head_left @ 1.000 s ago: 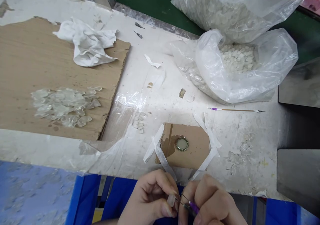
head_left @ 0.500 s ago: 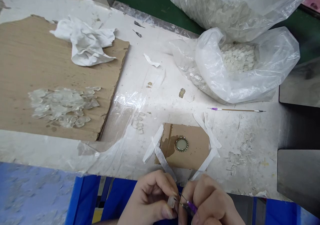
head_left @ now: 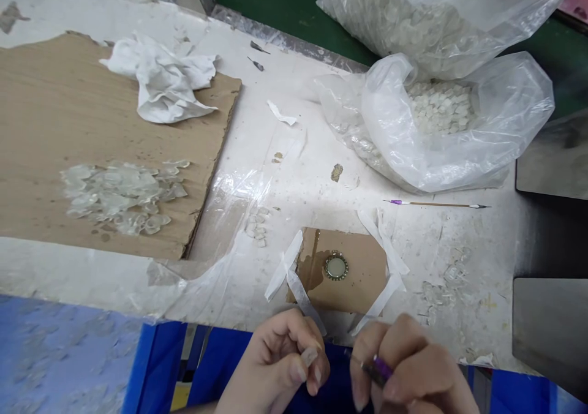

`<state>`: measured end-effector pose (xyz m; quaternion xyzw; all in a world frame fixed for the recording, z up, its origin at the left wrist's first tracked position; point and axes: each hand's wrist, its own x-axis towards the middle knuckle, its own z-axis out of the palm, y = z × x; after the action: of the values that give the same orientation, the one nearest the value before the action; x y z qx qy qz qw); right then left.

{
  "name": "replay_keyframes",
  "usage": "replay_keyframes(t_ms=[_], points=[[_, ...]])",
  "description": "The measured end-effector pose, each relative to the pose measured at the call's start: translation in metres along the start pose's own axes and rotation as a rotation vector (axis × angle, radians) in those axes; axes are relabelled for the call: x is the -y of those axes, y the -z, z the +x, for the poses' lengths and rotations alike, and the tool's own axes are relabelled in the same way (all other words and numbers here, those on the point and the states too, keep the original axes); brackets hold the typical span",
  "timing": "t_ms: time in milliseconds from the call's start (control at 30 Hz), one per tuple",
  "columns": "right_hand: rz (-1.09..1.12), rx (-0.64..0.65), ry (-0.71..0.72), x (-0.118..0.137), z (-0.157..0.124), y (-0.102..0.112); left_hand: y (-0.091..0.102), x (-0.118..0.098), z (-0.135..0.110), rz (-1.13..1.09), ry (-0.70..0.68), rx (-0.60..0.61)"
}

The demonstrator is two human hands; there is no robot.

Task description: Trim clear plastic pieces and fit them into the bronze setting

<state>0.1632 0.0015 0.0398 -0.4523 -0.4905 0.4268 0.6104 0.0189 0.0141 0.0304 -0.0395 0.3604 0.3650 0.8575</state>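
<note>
Pinching a clear piece (head_left: 309,356) in the left hand (head_left: 280,365) off the counter (head_left: 294,157) edge, right hand (head_left: 408,371) grip closed on a purple-banded pick (head_left: 376,368) nearby; touching tip to piece probably needs fine aim.

Table (head_left: 294,175): white top, stained and scuffed. Left: large cardboard sheet (head_left: 55,108) lying flat. Centre: clear plastic film (head_left: 229,212), wrinkled, partly under the sheet's corner. Near front edge: small cardboard patch (head_left: 367,282), taped down with white strips, bearing a crimped metal cap (head_left: 336,266). Right: open plastic bag (head_left: 463,150) of white pieces; just in front of it, a thin pick (head_left: 436,204). Paper scrap (head_left: 282,113) mid-table.
</note>
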Motion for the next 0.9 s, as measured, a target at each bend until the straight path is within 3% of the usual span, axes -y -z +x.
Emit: replay_keyframes(t_ms=[67, 200, 400, 500, 700, 900], points=[[-0.23, -0.065, 0.015, -0.003, 0.006, 0.007, 0.0, -0.002, 0.001, -0.045, 0.016, 0.025], [-0.661, 0.116, 0.033, -0.013, 0.017, 0.018, -0.002, -0.007, 0.001, -0.109, 0.075, 0.051], [-0.788, 0.159, 0.115, -0.027, 0.023, 0.02, -0.002, -0.01, 0.0, -0.172, 0.11, 0.064], [-0.645, 0.115, 0.092, -0.021, 0.019, 0.016, -0.003, -0.008, 0.0, -0.191, 0.121, 0.051], [-0.008, -0.026, -0.026, -0.004, 0.01, -0.013, -0.007, -0.009, -0.001, -0.191, 0.162, -0.006], [0.115, 0.032, -0.118, -0.002, 0.01, -0.022, -0.008, -0.011, -0.005, -0.161, 0.199, -0.042]])
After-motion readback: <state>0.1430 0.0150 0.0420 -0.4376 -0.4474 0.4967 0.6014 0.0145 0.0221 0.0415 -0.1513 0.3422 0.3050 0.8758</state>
